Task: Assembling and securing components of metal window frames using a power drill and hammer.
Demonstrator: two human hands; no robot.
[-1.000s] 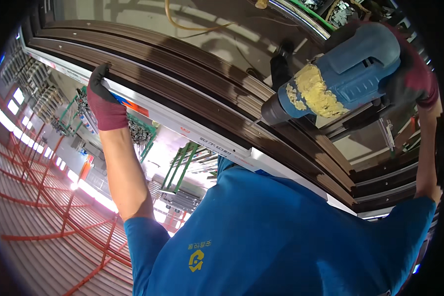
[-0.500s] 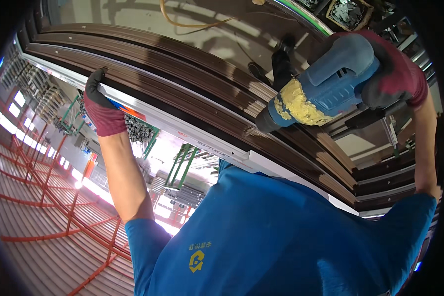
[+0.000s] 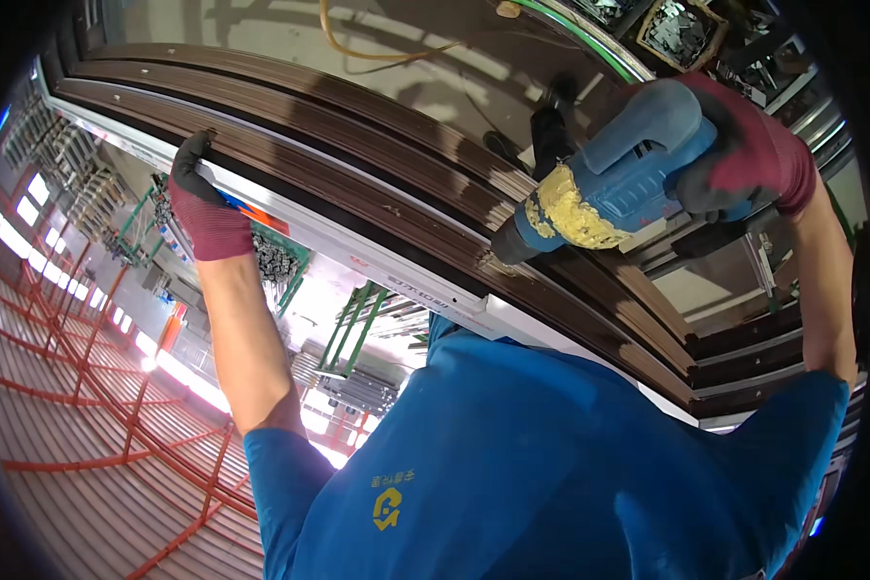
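In a dark red and black glove, my right hand [image 3: 749, 155] is wrapped round the handle of a blue power drill [image 3: 638, 179]. A crusty yellow band covers the drill's front housing. Its nose is at a groove of a long brown metal frame [image 3: 358, 186], with pale shavings about the tip; the bit itself is hard to make out. My left hand [image 3: 201, 203], gloved alike, grips the near edge of that frame at the left. Its thumb or finger lies over the brown profile, and the other fingers are hidden.
White printed film [image 3: 387, 274] runs along the frame's near side. A yellowish hose [image 3: 358, 53] curls on the floor beyond. At the far right stands a box of small metal parts [image 3: 681, 34]. Green racks [image 3: 353, 329] with stacked profiles are at the lower left.
My right hand and the drill have shifted a little to the left, the drill's nose now nearer the groove. The left hand keeps its hold on the frame.
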